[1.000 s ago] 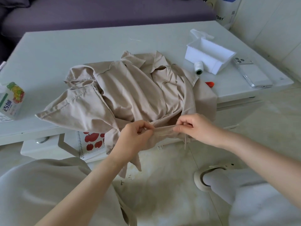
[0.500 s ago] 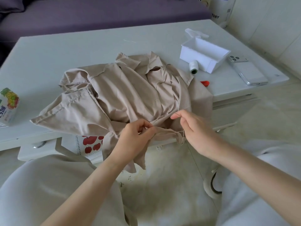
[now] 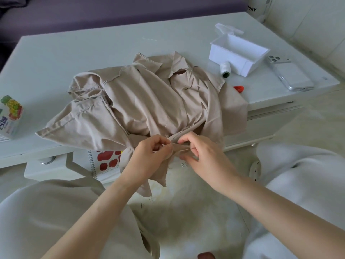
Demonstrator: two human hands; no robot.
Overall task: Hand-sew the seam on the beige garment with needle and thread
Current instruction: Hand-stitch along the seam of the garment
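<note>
The beige garment (image 3: 149,101) lies heaped across the middle of the table (image 3: 74,53), and one part spills over the near edge, where both hands work on it. The left hand (image 3: 149,156) has its fingers curled and pinches a narrow fold of the seam (image 3: 174,146) between thumb and forefinger. Just beside it, almost touching, the right hand (image 3: 203,156) is also curled into a fine pinch at the same fold. A thin glint between its fingers looks like the needle (image 3: 185,150), though it is too slight to be sure, and the thread itself cannot be made out. The step in hand appears to be setting a stitch. To do it well, the left hand should hold the fold flat and lightly taut close to the entry point. The needle should go in squarely through both layers near the edge and take a small bite. The thread should then be drawn through evenly so the cloth does not pucker. The hanging weight of the garment could drag the seam askew, so sliding more cloth toward the near edge would help. The thread spool (image 3: 225,69) stands near the far right corner, against a white box (image 3: 239,53).
</note>
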